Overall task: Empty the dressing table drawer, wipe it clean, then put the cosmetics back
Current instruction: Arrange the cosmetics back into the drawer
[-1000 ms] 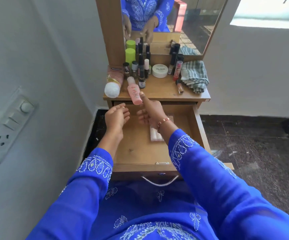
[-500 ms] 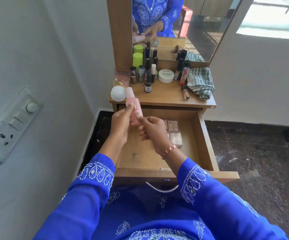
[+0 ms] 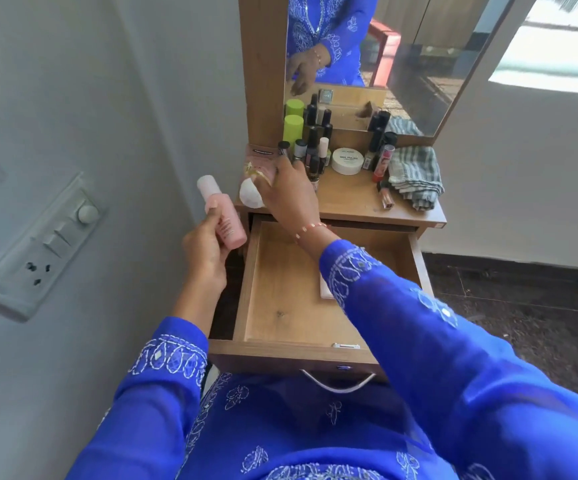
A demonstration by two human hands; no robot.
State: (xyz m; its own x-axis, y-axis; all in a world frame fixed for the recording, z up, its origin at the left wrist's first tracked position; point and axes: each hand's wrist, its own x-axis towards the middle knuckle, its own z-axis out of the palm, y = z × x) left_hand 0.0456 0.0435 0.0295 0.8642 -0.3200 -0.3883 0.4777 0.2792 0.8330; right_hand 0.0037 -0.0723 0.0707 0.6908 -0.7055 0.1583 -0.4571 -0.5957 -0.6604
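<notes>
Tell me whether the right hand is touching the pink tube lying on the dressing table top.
Touching. The head view shows the right hand with its fingers on the lying pink tube, no gap visible between them.

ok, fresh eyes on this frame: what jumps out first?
The pink bottle, gripped in the left hand out beside the open drawer, close to the wall. Next, the right hand reaching over the drawer onto the lying pink tube with a white cap at the tabletop's left edge. Behind it, a cluster of small cosmetics bottles stands before the mirror, with a folded striped cloth on the right.
</notes>
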